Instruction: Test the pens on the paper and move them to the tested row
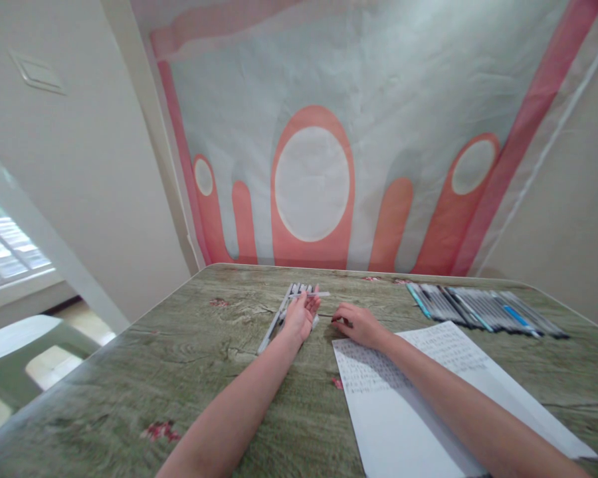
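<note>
My left hand [301, 318] is turned palm up, its fingers closed around a thin pale pen [323, 294] that points to the right. Beneath and behind this hand lies a small group of grey pens [271, 332], partly hidden by it. My right hand [359, 324] rests on the table just above the top edge of a sheet of paper [393, 411]. Its fingers are curled together, with a small dark spot at the fingertips too small to name. Handwritten lines cover the upper part of the sheet, and my right forearm lies across it.
A long row of pens [478, 309], mostly grey with some teal and blue, lies at the table's back right. The wood-patterned table [179, 378] meets a wall with a pink-and-grey hanging [311, 252]. A pale green and white stool [14, 352] stands at the left.
</note>
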Available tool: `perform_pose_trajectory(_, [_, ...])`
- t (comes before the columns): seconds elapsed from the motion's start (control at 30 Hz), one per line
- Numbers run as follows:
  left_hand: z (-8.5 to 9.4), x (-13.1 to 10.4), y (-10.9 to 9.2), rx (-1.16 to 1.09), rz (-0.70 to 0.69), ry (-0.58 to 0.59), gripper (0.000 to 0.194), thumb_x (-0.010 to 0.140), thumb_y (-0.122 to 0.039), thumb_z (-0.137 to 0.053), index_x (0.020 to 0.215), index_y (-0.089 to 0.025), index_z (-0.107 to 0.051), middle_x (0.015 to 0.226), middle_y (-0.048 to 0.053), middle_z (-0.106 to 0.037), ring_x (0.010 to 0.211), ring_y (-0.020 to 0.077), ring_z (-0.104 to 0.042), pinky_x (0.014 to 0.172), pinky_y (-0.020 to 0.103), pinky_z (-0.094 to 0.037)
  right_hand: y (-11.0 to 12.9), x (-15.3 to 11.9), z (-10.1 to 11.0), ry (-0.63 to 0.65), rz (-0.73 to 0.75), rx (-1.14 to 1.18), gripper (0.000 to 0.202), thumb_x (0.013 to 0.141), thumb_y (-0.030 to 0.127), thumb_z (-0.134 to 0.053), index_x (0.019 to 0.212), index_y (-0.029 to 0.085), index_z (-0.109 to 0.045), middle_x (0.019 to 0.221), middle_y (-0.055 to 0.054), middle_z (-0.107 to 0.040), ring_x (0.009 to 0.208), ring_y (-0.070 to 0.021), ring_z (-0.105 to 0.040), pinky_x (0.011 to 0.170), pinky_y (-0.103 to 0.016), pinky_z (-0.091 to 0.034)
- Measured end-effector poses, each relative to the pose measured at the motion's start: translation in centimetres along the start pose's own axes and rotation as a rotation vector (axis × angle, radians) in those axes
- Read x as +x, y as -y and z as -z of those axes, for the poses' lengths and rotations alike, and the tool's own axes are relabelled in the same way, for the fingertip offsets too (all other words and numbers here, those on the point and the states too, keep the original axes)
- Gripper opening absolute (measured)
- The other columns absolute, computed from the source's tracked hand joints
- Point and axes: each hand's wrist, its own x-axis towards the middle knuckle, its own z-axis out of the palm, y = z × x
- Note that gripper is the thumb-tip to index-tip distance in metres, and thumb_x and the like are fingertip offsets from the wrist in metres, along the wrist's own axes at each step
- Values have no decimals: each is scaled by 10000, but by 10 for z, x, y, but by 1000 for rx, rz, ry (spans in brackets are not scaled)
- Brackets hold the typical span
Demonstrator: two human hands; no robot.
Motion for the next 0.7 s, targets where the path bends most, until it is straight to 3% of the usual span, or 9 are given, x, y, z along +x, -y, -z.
perform_pose_trajectory(0.13, [-1,-2,3,19,0,20,93,777,-215,-550,754,-131,-520,765,62,-644,616,83,-604,650,215,-499,-7,2,0,-218,-151,148,169,817,307,-468,850,191,-587,732,-31,-610,641,-134,-556,619,-261,-446])
perform_pose_trajectory(0.27, [-5,-7,5,63,5,29,90,776,-226,-553,768,-142,-523,802,60,-643,606,73,-596,661,221,-496,-7,5,4,-359,-173,221,178,804,335,-482,831,190,-581,758,-41,-605,664,-144,-563,641,-280,-468])
perform_pose_trajectory(0.53, [-3,-8,10,113,-27,122,98,778,-238,-549,811,-146,-545,833,67,-640,632,78,-593,658,224,-498,1,8,6,-374,-118,245,153,806,294,-479,843,190,-584,792,-48,-588,698,-144,-561,662,-282,-479])
perform_pose_trajectory(0.7, [-2,-9,11,124,-36,110,117,778,-246,-548,837,-145,-552,894,84,-633,634,77,-591,662,230,-495,-1,7,6,-364,-94,208,163,806,298,-475,840,190,-592,784,-51,-587,689,-148,-557,657,-288,-474])
